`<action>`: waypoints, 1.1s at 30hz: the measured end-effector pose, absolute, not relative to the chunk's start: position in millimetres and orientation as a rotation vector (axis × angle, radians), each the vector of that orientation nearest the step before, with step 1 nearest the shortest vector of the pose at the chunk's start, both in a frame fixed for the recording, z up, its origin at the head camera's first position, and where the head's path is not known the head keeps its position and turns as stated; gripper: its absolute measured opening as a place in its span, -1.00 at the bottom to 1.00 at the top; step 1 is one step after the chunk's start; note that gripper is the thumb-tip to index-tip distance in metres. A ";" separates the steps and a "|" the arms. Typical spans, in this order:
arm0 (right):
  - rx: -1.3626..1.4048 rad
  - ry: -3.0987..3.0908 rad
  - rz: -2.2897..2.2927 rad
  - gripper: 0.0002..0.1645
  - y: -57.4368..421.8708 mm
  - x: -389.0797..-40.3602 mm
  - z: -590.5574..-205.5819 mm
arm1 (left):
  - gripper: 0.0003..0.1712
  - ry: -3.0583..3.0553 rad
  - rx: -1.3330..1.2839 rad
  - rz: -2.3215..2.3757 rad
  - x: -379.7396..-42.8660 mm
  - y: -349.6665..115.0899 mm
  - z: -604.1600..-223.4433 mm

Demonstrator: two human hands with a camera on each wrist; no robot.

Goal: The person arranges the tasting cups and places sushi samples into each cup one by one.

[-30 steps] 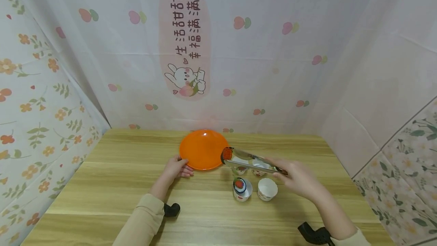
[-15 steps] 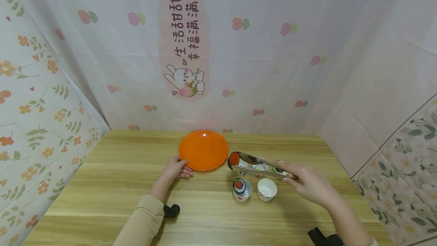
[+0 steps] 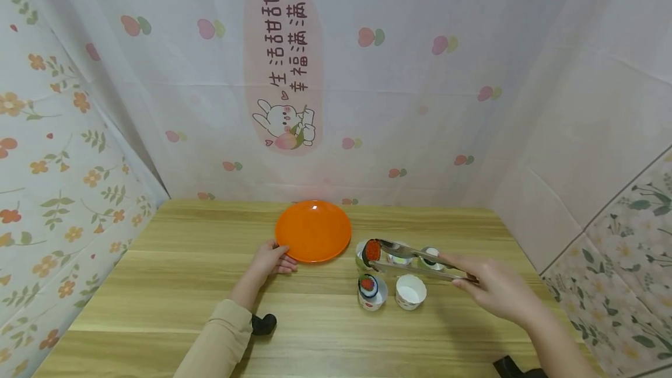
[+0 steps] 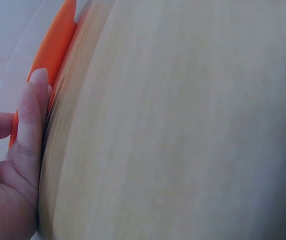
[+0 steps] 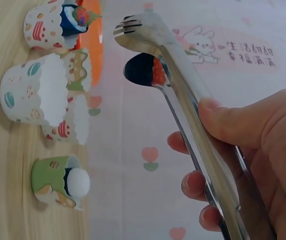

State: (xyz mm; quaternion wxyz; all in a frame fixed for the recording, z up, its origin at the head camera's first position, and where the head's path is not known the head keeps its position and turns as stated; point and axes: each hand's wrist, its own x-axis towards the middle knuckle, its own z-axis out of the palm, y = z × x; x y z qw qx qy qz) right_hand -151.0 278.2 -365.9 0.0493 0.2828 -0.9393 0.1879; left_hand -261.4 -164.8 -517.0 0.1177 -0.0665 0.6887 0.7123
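Observation:
My left hand (image 3: 268,260) pinches the near left rim of an orange plate (image 3: 314,229), thumb on top and fingers beneath; the left wrist view shows the plate (image 4: 55,45) edge-on by the fingers. My right hand (image 3: 496,284) grips metal tongs (image 5: 183,75), one tip fork-like and one like a spoon. Caught between the tips is a toy sushi piece (image 3: 373,251) with a dark wrap and red-orange roe top. It overlaps the back left paper cup (image 3: 360,256) in the head view. A sushi roll (image 3: 368,286) sits in the front left cup (image 3: 373,306).
To the right of that cup stands a white paper cup (image 3: 411,296). Behind are another cup, partly covered by the tongs, and a green cup (image 5: 45,172) holding a white round piece (image 5: 78,182). A patterned curtain (image 3: 420,104) hangs behind the wooden table (image 3: 157,290).
My right hand has moved right and toward me, carrying the tongs and sushi piece from beside the plate's edge to over the back left cup. The left hand and plate stay put.

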 end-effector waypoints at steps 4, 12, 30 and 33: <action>0.900 -2.825 0.563 -0.34 283.1 -147.8 -366.9 | -0.76 2.018 -0.190 2.081 -261.0 -165.1 -516.8; 0.948 -2.796 0.503 -0.37 295.3 -139.9 -369.6 | -0.77 2.020 -0.190 2.072 -259.3 -163.7 -512.7; 0.866 -2.820 0.471 -0.35 321.7 -121.8 -370.9 | -0.78 2.030 -0.191 2.075 -260.1 -164.0 -514.2; 0.868 -2.852 0.496 -0.37 326.7 -119.9 -370.2 | -0.78 2.032 -0.196 2.075 -259.9 -164.2 -514.3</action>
